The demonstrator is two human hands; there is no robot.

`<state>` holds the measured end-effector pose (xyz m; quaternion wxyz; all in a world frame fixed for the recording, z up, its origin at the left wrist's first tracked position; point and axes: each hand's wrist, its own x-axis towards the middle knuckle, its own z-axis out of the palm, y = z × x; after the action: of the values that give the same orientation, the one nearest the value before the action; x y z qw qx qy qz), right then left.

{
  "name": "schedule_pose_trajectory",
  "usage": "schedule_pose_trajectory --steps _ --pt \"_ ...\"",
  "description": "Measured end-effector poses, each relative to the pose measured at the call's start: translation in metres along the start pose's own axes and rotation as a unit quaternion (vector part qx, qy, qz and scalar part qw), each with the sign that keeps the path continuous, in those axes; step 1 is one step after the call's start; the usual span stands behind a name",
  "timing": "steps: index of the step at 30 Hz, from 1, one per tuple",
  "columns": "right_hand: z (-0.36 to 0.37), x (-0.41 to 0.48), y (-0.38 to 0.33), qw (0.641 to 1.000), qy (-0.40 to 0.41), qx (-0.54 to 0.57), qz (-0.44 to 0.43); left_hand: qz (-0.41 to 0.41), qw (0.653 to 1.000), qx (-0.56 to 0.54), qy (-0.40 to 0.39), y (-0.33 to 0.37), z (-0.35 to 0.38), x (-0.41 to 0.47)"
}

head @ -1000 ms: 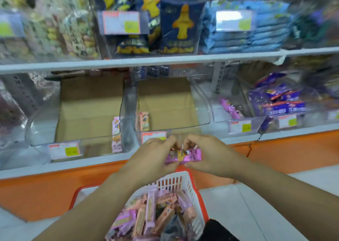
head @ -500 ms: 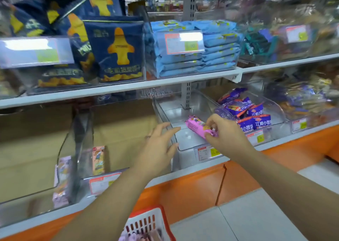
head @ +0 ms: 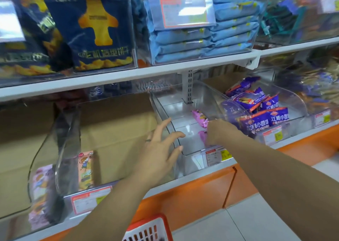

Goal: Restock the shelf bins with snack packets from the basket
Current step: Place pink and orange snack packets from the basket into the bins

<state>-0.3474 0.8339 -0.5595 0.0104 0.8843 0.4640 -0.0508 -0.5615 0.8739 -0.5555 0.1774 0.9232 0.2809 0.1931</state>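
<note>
My right hand [head: 219,131] reaches into a clear shelf bin [head: 183,149] on the lower shelf, fingers curled on a pink snack packet [head: 203,137] low against the bin floor. Another pink packet [head: 200,118] lies just behind it in the same bin. My left hand [head: 159,149] is open with fingers spread at the bin's left wall, thumb near its front corner. The red basket [head: 149,228] shows only its rim at the bottom edge; its contents are hidden.
Right of this bin stands a bin of purple packets [head: 264,112]. To the left, bins backed with cardboard [head: 117,134] hold a few upright pink packets [head: 85,169]. The upper shelf [head: 128,77] carries blue packs [head: 201,38] and navy bags [head: 95,26].
Both hands rose from the basket to the shelf. My right hand carried the pink packet right and down into the clear bin; my left hand let go and spread beside the bin wall.
</note>
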Motion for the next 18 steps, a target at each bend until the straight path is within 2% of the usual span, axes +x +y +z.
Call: schedule_pose_trajectory --steps 4,7,9,11,15,18 --pt "-0.003 0.005 0.000 0.998 -0.038 -0.033 -0.031 0.006 1.000 -0.009 -0.002 -0.002 0.000 0.000" --pt "-0.005 0.011 -0.001 0.987 -0.121 -0.049 -0.090 0.009 1.000 -0.012 -0.003 -0.003 0.000 -0.001" --pt "-0.007 0.013 0.000 0.975 -0.182 -0.079 -0.100 0.013 1.000 -0.015 -0.004 -0.003 0.000 -0.001" --pt "-0.009 0.012 0.000 0.969 -0.207 -0.095 -0.095 0.016 1.000 -0.016 -0.003 -0.004 0.001 -0.001" --pt "-0.020 0.005 0.000 0.965 -0.222 -0.097 -0.100 0.018 1.000 -0.014 0.001 -0.004 0.001 -0.001" --pt "-0.024 -0.007 0.005 0.974 -0.199 -0.043 -0.100 0.018 1.000 -0.011 0.001 -0.003 0.002 -0.001"
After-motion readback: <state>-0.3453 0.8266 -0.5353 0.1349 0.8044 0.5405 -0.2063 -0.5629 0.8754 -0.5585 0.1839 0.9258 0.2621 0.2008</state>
